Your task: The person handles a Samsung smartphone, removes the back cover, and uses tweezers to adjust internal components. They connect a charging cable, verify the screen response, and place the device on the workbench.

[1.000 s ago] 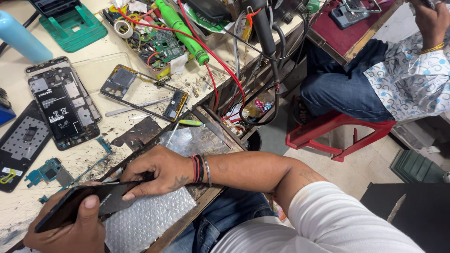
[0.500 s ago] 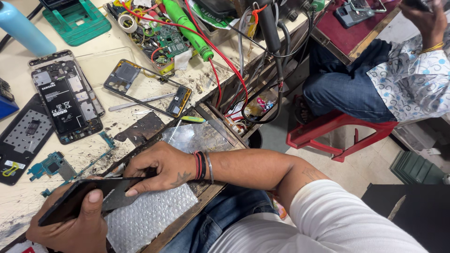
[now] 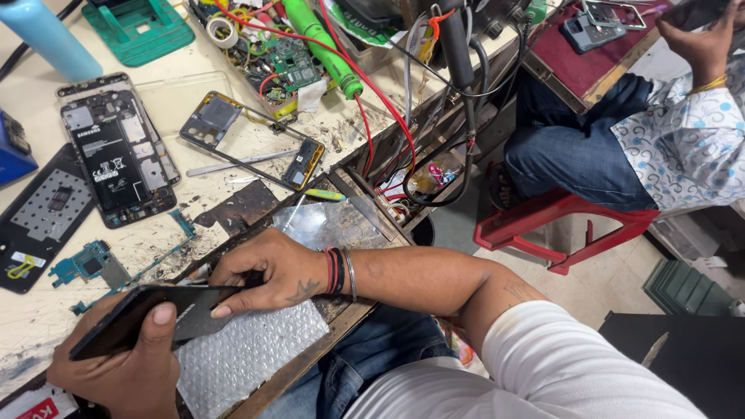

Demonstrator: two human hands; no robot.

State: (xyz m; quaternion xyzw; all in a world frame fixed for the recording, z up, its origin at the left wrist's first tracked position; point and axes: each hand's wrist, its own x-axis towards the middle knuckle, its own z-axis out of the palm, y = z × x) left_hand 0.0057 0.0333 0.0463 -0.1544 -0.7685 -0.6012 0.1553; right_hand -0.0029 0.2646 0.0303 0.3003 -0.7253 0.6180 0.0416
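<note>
My left hand (image 3: 128, 365) grips a dark phone (image 3: 136, 314) at the bottom left, thumb pressed on its face, tilted above a sheet of bubble wrap (image 3: 248, 353). My right hand (image 3: 272, 271) rests on the phone's right end, fingers curled against its edge; red and black bands and a metal bangle circle the wrist. Whether the right hand pinches a small tool is hidden. An opened phone body (image 3: 116, 159) and a black back cover (image 3: 39, 217) lie on the worn bench to the upper left.
A phone frame (image 3: 252, 140), metal tweezers (image 3: 233, 161), small circuit boards (image 3: 89, 264), a green-handled tool (image 3: 322, 50), red wires and a blue bottle (image 3: 50, 39) crowd the bench. Another person (image 3: 660, 132) sits on a red stool (image 3: 559, 221) at the right.
The view has drifted slightly, and my right hand has slid a little along the phone's edge. The left hand keeps its hold on the phone.
</note>
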